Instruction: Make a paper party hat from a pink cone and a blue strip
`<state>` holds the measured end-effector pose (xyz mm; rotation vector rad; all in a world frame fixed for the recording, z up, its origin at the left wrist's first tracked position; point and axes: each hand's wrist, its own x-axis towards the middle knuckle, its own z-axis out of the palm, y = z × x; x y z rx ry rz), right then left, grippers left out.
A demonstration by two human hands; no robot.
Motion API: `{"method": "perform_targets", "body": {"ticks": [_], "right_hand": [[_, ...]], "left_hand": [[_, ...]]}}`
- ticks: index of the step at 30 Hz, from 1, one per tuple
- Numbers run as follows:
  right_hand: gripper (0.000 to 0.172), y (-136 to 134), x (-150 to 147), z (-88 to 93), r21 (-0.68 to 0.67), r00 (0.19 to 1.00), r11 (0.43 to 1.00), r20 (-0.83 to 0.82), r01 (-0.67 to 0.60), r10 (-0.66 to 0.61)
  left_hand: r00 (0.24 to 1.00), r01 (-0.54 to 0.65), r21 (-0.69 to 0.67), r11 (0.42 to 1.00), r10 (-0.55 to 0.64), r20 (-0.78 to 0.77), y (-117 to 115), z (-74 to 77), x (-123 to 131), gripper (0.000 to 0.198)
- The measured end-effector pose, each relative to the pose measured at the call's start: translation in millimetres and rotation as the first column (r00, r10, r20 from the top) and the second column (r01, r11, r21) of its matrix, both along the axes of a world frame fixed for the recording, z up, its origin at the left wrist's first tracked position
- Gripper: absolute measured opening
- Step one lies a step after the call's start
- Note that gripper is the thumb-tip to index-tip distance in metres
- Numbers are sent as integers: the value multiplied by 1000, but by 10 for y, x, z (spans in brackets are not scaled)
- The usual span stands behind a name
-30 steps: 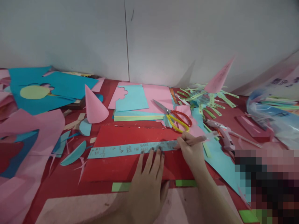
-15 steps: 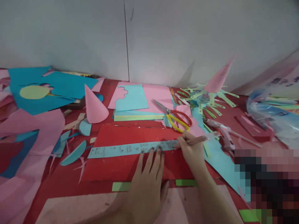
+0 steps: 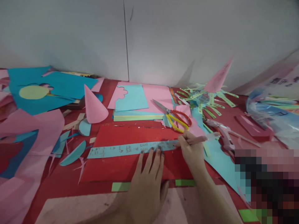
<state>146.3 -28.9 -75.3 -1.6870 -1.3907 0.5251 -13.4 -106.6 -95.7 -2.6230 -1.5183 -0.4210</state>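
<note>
A long light-blue paper strip point(image 3: 100, 152) with rows of handwriting lies across a bright red sheet point(image 3: 130, 133). Flat on the strip and the sheet rests my left hand point(image 3: 149, 177), fingers spread, tips on the strip's lower edge. My right hand point(image 3: 192, 152) is closed round a pen point(image 3: 201, 139), whose back end points right. Its tip meets the right part of the strip, largely hidden by the fingers. Just beyond that hand are scissors point(image 3: 175, 118) with one red and one yellow handle, blades pointing away to the left.
A pink paper cone point(image 3: 94, 107) stands at left; another pink cone point(image 3: 219, 76) sits over green printed strips at right. Behind the red sheet is a paper stack point(image 3: 137, 116). A glue gun point(image 3: 223, 133) lies right, near a plastic bag point(image 3: 275, 115). A white wall point(image 3: 149, 40) closes the back.
Both hands hold nearly the same places. The pen's back end has shifted very slightly; the papers and tools around stay as they were.
</note>
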Motion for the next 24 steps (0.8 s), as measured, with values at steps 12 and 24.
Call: {"method": "perform_targets", "body": {"ticks": [12, 24], "right_hand": [[24, 1, 3, 10, -30, 998, 1000, -56, -1, -1], [25, -4, -1, 23, -43, 1000, 999, -10, -4, 3]], "left_hand": [[1000, 11, -29, 1000, -11, -1, 17, 6, 0, 52], [1000, 5, -32, 999, -5, -1, -1, -6, -10, 51]]}}
